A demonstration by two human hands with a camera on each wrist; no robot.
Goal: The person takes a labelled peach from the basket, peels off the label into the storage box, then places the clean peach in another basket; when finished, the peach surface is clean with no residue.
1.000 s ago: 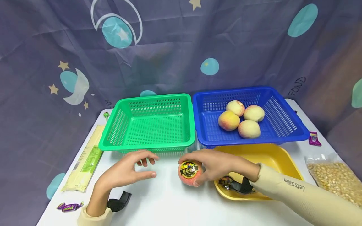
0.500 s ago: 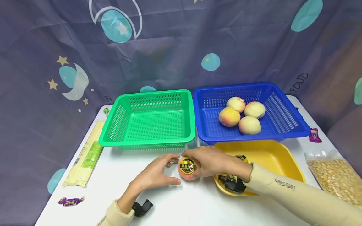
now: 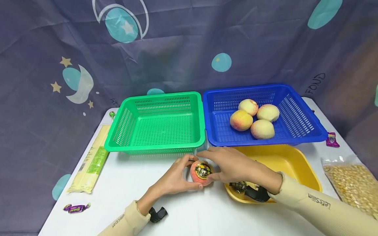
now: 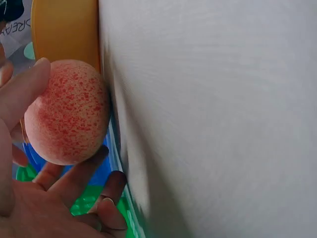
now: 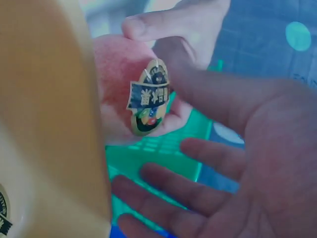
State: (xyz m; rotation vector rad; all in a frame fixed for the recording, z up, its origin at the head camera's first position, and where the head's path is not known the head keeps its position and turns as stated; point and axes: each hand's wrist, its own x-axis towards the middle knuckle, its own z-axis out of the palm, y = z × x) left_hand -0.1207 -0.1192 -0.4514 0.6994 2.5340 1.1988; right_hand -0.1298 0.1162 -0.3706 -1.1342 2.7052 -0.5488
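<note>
My left hand (image 3: pixel 179 177) holds a pink-red peach (image 3: pixel 197 174) over the white table, thumb on its near side and fingers on its far side. A black-and-gold fruit label (image 5: pixel 150 99) is stuck on the peach and faces my right hand (image 3: pixel 236 165). The right fingers are spread and apart from the fruit; the right thumb lies at the label's edge, and whether it touches cannot be told. In the left wrist view, the peach (image 4: pixel 69 114) shows speckled skin and sits between thumb and fingers.
Behind are a green basket (image 3: pixel 162 131) and a blue basket (image 3: pixel 298 113) bearing several pale peaches (image 3: pixel 262 129). A yellow bin (image 3: pixel 295 167) with labelled fruit stands under my right wrist. At the sides lie a noodle packet (image 3: pixel 91 160), a wrapped candy (image 3: pixel 76 208) and a bag of kernels (image 3: pixel 351 186).
My left hand has moved right and taken hold of the peach. My right hand, which gripped the peach before, has loosened and drawn slightly right.
</note>
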